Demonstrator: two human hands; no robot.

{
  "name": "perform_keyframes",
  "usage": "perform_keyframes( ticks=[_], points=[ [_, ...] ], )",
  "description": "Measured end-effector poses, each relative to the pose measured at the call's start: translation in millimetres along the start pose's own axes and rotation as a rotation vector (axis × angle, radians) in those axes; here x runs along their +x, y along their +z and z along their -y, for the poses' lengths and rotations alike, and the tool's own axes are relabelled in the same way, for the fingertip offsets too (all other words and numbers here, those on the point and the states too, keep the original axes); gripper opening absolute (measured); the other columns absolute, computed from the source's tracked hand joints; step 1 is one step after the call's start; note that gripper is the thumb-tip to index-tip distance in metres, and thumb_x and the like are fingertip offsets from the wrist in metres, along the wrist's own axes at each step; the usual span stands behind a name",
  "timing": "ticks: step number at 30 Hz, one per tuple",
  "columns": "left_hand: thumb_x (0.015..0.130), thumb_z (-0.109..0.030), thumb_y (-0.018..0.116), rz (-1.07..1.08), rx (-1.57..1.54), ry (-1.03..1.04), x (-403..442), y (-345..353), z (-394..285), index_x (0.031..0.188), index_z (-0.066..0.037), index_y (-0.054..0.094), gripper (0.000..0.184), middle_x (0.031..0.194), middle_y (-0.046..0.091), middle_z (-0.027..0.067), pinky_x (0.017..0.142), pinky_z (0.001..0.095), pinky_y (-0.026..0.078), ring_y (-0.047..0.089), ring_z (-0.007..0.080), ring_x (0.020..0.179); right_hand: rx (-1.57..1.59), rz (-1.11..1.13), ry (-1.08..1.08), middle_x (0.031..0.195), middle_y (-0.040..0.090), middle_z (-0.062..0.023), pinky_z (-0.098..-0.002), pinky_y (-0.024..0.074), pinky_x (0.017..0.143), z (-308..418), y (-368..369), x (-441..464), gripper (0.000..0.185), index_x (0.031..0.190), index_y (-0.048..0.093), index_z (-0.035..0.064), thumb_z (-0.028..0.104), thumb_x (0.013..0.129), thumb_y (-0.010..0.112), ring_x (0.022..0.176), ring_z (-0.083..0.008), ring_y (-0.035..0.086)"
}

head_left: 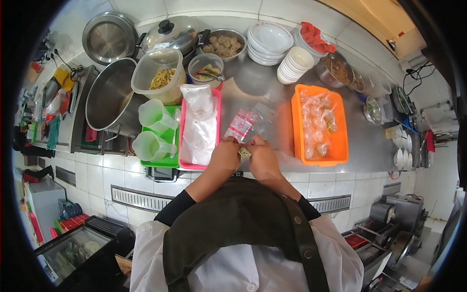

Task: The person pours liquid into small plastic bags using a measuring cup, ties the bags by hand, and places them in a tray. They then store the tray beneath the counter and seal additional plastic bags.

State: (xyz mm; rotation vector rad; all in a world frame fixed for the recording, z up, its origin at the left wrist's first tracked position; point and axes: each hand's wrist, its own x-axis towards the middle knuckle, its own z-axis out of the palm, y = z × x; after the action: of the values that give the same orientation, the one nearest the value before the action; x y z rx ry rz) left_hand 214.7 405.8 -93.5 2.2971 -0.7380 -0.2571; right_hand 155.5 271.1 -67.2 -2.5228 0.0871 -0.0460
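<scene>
Dark olive cloth made up the apron [233, 219] nearest the view, worn over a white shirt [335, 253] with black undersleeves [176, 207]. Just beyond it, the left hand [224, 153] and the right hand [261, 152] came close together over the table's near edge, their fingertips pinched shut on a small clear plastic pouch [244, 153] with pale contents. The pouch sat between the hands, partly hidden by them. Directly past the fingertips lay a clear plastic packet with pinkish-red print [241, 124] on the brushed steel table [262, 97]; whether the fingers touched it could not be told.

To the left stood a pink rectangular tray [218, 117] holding clear and whitish plastic bags [199, 134], and beside it a green tray [171, 158] with two translucent plastic jugs [151, 146]. To the right, an orange rectangular bin [344, 131] held knotted clear bags [316, 121].

Farther back, a large round steel pot [108, 97] stood left of a translucent tub of yellowish strips [162, 78]. Behind were a steel bowl of brown pieces [224, 45], stacked white bowls [270, 39], a slanting stack of white cups [295, 65] and a crumpled red cloth [315, 37].
</scene>
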Motion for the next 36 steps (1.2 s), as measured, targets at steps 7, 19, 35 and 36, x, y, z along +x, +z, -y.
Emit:
perform_keyframes(
  ticks=[7, 19, 35, 36],
  points=[
    [0.064, -0.002, 0.061, 0.047, -0.142, 0.047, -3, -1, 9, 0.099, -0.005, 0.071, 0.036, 0.097, 0.062, 0.0159, 0.078, 0.0409, 0.05, 0.06, 0.0345, 0.087, -0.01, 0.05, 0.017, 0.101, 0.055, -0.0153, -0.0439, 0.0479, 0.08, 3, -6, -5, 0.024, 0.095, 0.067, 0.0009, -0.002, 0.075, 0.054, 0.096, -0.0352, 0.056],
    [0.072, -0.005, 0.061, -0.047, -0.362, 0.141, 0, 40, 43, 0.106, -0.002, 0.06, 0.034, 0.111, 0.058, 0.0222, 0.088, 0.0455, 0.044, 0.055, 0.0371, 0.107, 0.323, 0.227, -0.232, 0.088, 0.06, -0.0124, -0.0324, 0.0477, 0.074, 82, -49, 56, 0.015, 0.089, 0.066, -0.0013, 0.006, 0.076, 0.067, 0.084, -0.0256, 0.059],
    [0.076, -0.016, 0.064, -0.192, -0.495, 0.206, 1, 84, 86, 0.138, -0.008, 0.04, 0.066, 0.144, 0.036, 0.0165, 0.112, 0.0401, 0.023, 0.032, 0.0311, 0.135, 0.169, 0.808, -0.121, 0.086, 0.066, -0.0141, -0.0336, 0.0513, 0.077, 139, 203, 136, 0.033, 0.094, 0.063, 0.0009, 0.015, 0.068, 0.077, 0.084, -0.0227, 0.065],
    [0.076, -0.015, 0.064, -0.219, -0.478, 0.232, 2, 82, 85, 0.136, -0.008, 0.041, 0.065, 0.142, 0.037, 0.0167, 0.111, 0.0398, 0.025, 0.033, 0.0312, 0.134, 0.233, 0.807, -0.086, 0.09, 0.066, -0.0107, -0.0295, 0.0497, 0.075, 143, 201, 134, 0.029, 0.098, 0.063, 0.0003, 0.007, 0.072, 0.072, 0.084, -0.0167, 0.063]
  ],
)
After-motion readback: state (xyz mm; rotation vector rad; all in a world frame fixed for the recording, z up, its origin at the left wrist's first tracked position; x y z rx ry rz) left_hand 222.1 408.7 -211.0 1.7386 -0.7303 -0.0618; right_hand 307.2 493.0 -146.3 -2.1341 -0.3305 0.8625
